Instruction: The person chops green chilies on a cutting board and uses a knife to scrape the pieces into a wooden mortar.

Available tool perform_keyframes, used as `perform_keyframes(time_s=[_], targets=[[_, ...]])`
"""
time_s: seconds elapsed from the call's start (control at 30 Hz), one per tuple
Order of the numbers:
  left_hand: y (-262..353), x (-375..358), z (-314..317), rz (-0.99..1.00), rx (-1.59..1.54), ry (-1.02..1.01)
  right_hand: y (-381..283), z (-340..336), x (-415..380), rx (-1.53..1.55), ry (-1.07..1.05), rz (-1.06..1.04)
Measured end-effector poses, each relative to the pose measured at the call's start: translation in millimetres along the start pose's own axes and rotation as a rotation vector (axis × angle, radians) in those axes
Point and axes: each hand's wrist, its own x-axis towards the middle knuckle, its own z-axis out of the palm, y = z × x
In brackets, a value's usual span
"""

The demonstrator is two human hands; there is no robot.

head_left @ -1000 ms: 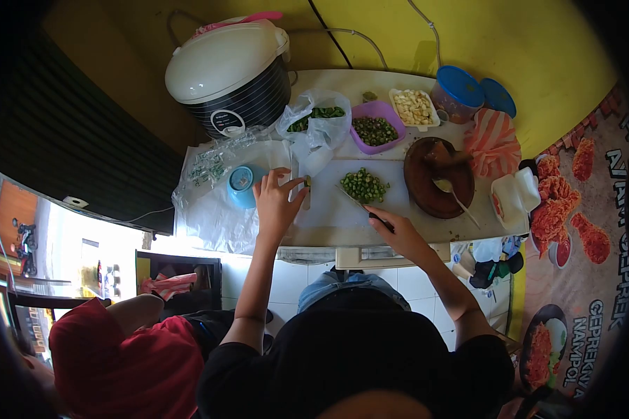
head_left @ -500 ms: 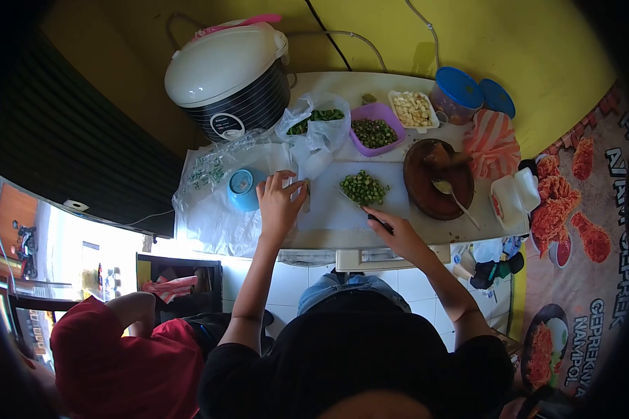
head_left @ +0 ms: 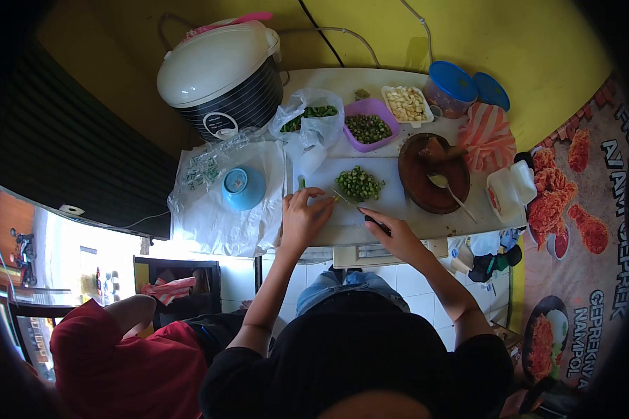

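My right hand (head_left: 393, 237) is closed round the black handle of a knife (head_left: 355, 207), whose blade points left over the cutting board (head_left: 391, 183). On the board's left part, my left hand (head_left: 306, 215) pinches a slim green vegetable pod (head_left: 301, 183); its top end shows above the fingers, the rest is mostly hidden. The thumb side of that hand is close to the knife tip. A heap of chopped green pieces (head_left: 360, 184) lies on the board just beyond the blade.
A blue bowl (head_left: 243, 187) sits upside down on plastic at left, near a rice cooker (head_left: 220, 84). Behind the board are a bag of greens (head_left: 307, 115) and a purple tub (head_left: 372, 108). Right stands a stone mortar (head_left: 416, 185) with a spoon (head_left: 451, 192). A person in red (head_left: 129, 359) sits at left.
My left hand has moved right and nearer to me, towards the knife, with its fingers now gathered round the green pod. The knife has barely moved; the whole view has shifted slightly.
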Motion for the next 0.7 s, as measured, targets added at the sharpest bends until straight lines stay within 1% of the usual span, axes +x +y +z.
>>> perform_keyframes(time_s=[0.03,0.23,0.43,0.53,0.7], targets=[[1,0,1,-0.006,0.002,0.011,0,1,-1,-0.009,0.003,-0.014],[3,-1,10,-0.098,-0.008,0.116,-12,-1,-5,-0.081,-0.044,0.112],[7,-1,15,-0.157,-0.041,0.137,-2,4,-7,-0.055,-0.001,0.013],[6,-1,16,-0.175,-0.059,0.117,-8,4,-7,-0.084,-0.013,0.079],[3,0,16,-0.16,-0.094,0.118,-18,7,-1,-0.142,0.021,0.078]])
